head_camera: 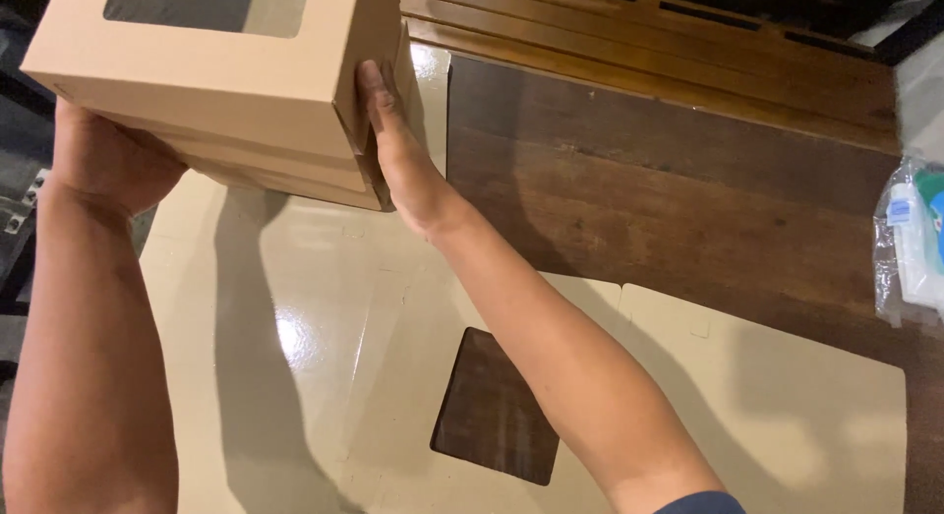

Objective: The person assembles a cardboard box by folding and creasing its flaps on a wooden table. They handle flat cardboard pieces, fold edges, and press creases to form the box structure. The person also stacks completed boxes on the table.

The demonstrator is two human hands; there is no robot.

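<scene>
Brown cardboard makes up the folded box [211,81] that the person holds up between both hands, and it serves well as the landmark for everything else. It has a clear window on its upper face and sits tilted, lifted above the work surface. The left hand [103,160] cups the box's lower left corner from beneath, palm against the cardboard; its fingers go out of sight behind the box, so how far they wrap cannot be told. The right hand [398,145] lies flat against the box's right side, fingers straight and pressed along the edge where a side flap sits. So both hands are clamped on the same box, one from each side.

Directly below the box lies a flat, unfolded box blank [324,376], pale and glossy, with a square window cut-out through which dark wood shows. The blank stretches away to the lower right of the box. To the right of the box the wooden table [669,180] lies bare and dark-stained, with slats behind it. Far to the right of the box, at the table's edge, rests a clear plastic bag [910,243] with white and green contents.
</scene>
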